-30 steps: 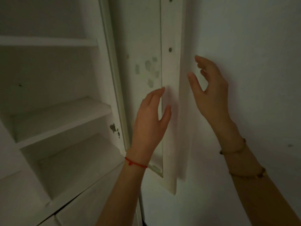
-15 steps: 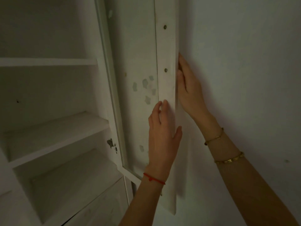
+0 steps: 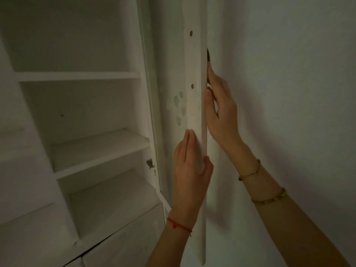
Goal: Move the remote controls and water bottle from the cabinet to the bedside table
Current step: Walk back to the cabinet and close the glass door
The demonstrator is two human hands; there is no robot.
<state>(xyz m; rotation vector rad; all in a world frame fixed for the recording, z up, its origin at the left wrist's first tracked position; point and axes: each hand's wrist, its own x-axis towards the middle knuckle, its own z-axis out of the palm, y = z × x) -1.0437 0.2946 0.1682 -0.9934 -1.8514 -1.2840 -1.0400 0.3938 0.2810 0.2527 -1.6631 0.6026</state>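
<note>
The white cabinet (image 3: 81,76) stands open at the left, its shelves bare in what I can see. Its door (image 3: 194,60) is swung wide against the right wall, edge toward me. My left hand (image 3: 189,170) lies flat on the door's inner face, thumb hooked around the edge. My right hand (image 3: 221,112) reaches behind the door's edge, fingers curled on it near a dark handle (image 3: 208,54). No remote controls or water bottle are in view.
A plain white wall (image 3: 289,93) fills the right side, close behind the door. A metal hinge (image 3: 150,164) sits on the cabinet frame. Lower cabinet fronts (image 3: 123,239) lie below the shelves. The room is dim.
Both hands have moved from hovering near the door to resting on it: the left one flat on the inner face, the right one around the outer edge. The view has tilted upward.
</note>
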